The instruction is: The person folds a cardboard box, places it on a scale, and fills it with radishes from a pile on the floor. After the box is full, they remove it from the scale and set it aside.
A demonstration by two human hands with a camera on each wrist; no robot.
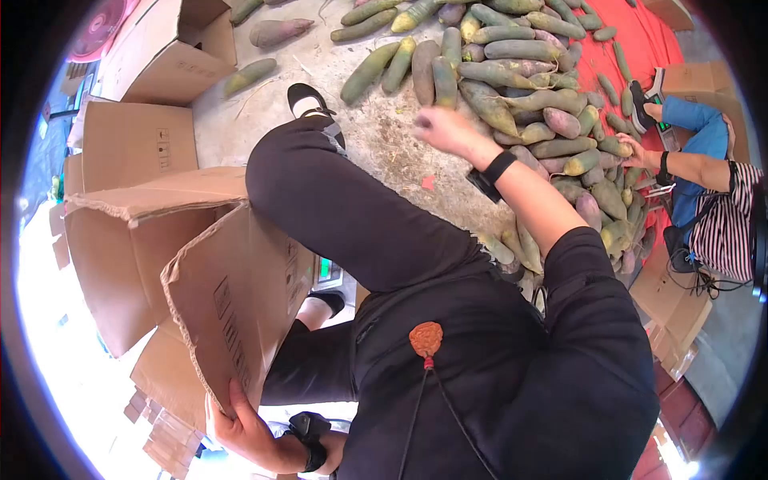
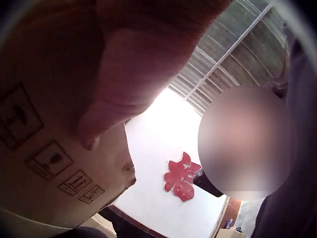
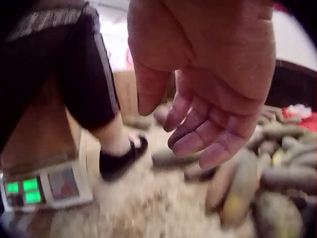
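Observation:
My left hand (image 1: 244, 434) grips the edge of a cardboard box flap (image 1: 216, 304), its thumb on the printed face. The same printed flap (image 2: 44, 168) fills the left side of the left wrist view, with the thumb (image 2: 99, 114) lying against it. The open cardboard box (image 1: 280, 272) stands beside my leg. Bare of any object, my right hand (image 1: 454, 132) hangs over the floor with loosely bent fingers, as the right wrist view also shows. Nearest to it are long green radishes (image 1: 445, 80), some with purplish skin, at the edge of a large pile (image 1: 552, 100).
A scale (image 3: 69, 188) with a lit green display stands under the box. More cardboard boxes (image 1: 172, 60) are at the upper left. On the right, another person's hand (image 1: 636, 152) reaches to the pile, beside a red sheet (image 1: 640, 36). Loose radishes (image 1: 250, 77) lie on the dirty floor.

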